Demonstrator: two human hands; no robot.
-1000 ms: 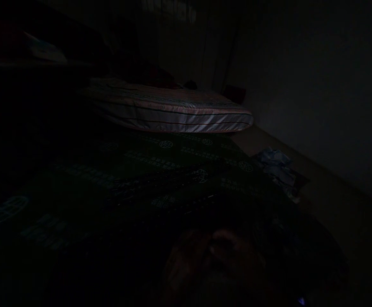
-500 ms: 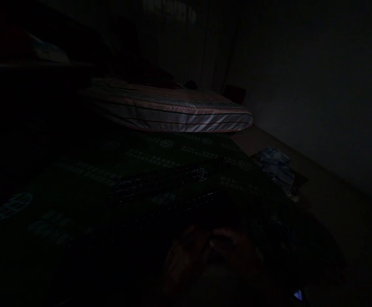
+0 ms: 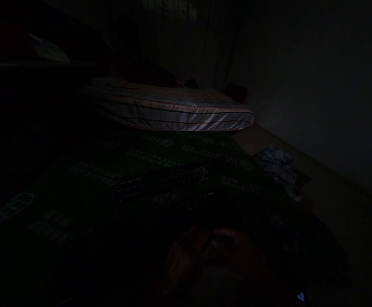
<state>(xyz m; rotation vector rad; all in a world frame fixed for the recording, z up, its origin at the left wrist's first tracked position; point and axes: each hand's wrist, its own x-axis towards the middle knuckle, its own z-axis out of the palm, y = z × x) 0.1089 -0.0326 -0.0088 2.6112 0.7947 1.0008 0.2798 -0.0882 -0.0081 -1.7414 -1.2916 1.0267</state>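
The room is very dark, so little detail shows. Low in the head view, my left hand (image 3: 186, 251) and my right hand (image 3: 239, 247) are close together, fingers curled in and fingertips meeting. Whatever lies between them is lost in shadow. Just beyond them, a long black strip (image 3: 186, 205) with small glinting dots lies on a green printed sheet (image 3: 90, 170) with pale globe marks and lettering. Several similar black strips (image 3: 157, 177) lie bunched farther off on this sheet.
A mattress in a striped cover (image 3: 179, 117) lies behind the green sheet. Crumpled pale plastic or cloth (image 3: 277, 164) is on the floor at right, near a plain wall (image 3: 317, 94). A shelf-like edge (image 3: 29, 64) holds things at upper left. A small bluish light (image 3: 300, 296) glows at lower right.
The view has shifted very slightly, and the picture is a little darker. My hands stay together in nearly the same place. The strips have not visibly moved.
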